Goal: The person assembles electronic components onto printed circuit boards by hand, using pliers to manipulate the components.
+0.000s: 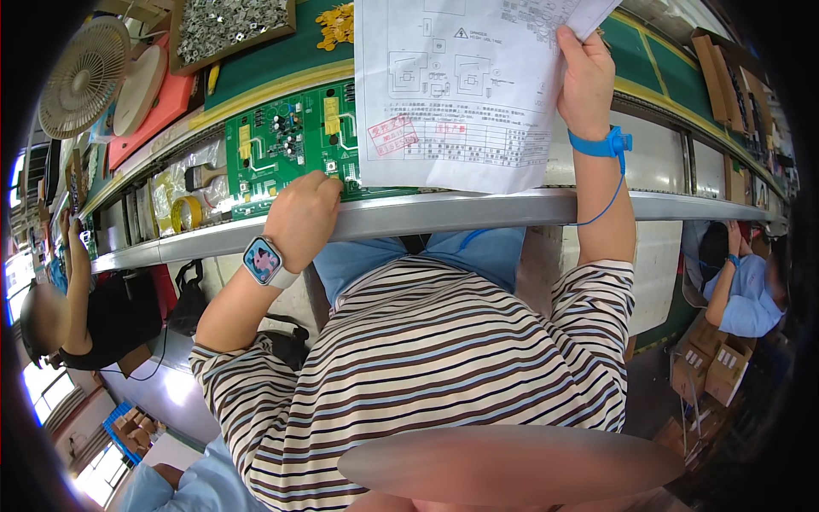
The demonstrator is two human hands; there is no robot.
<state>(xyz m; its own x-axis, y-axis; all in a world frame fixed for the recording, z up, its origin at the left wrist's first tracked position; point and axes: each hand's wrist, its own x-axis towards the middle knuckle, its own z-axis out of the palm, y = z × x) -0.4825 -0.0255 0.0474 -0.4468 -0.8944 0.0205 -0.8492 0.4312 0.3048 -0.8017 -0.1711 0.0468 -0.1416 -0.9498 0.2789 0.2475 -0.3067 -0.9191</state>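
A green circuit board (281,136) lies on the line at the bench's near side, carrying yellow transformers and small upright parts. My left hand (307,209) rests over its near edge, fingers curled down by a small square white part (333,168). Anything pinched between those fingertips is hidden. With thumb and fingers closed on its upper right corner, my right hand (587,81) holds a printed paper sheet (465,111) with diagrams, a table and red stamps. The sheet covers the board's right side. A blue wrist strap with a cord is on my right wrist.
A box of small metal parts (235,30) and a pile of yellow parts (336,27) stand beyond the line. Left of the board are a brush (203,176) and a yellow tape roll (186,213). A metal rail (461,211) runs along the front. Co-workers sit on both sides.
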